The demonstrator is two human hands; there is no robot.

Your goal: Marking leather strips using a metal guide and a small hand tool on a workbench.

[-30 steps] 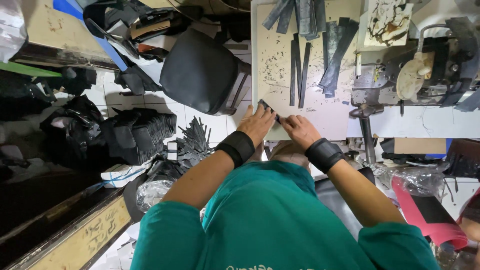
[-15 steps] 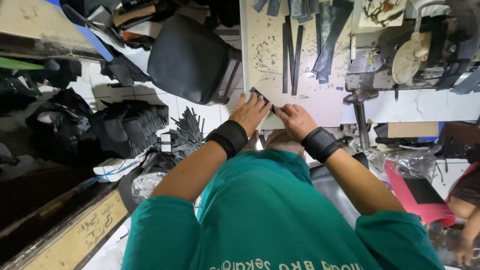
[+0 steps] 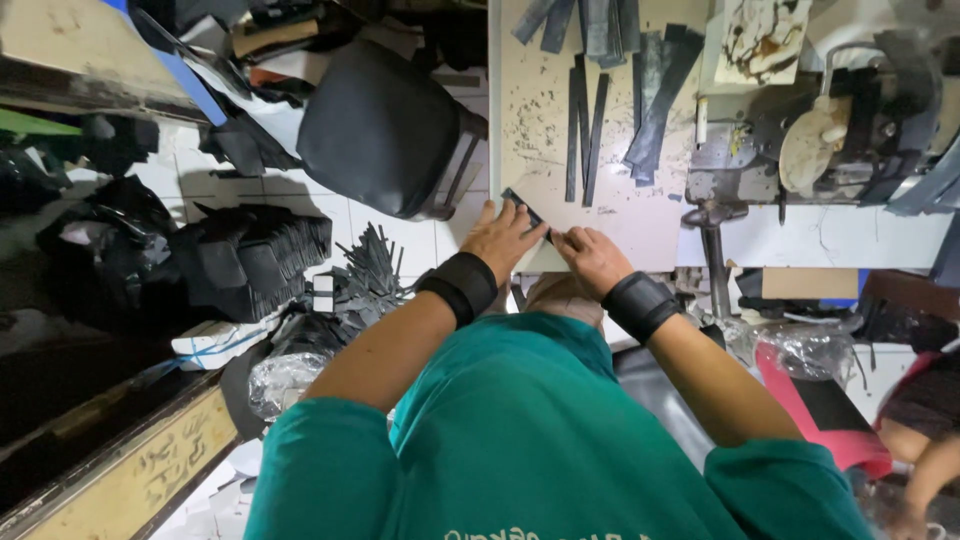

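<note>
Barely anything had shifted: both hands, left hand [image 3: 507,238] and right hand [image 3: 592,257], still pinched the dark strip [image 3: 525,207] against the tabletop [image 3: 640,225].

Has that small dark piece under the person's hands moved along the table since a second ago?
No. The small dark piece lies at the same near-left corner of the work table, under the left hand and right hand; only the camera shifted.

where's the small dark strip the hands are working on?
In the head view, the small dark strip lies at the near left edge of the pale worktable, pinned between the left hand and right hand, below the long dark strips.
</note>
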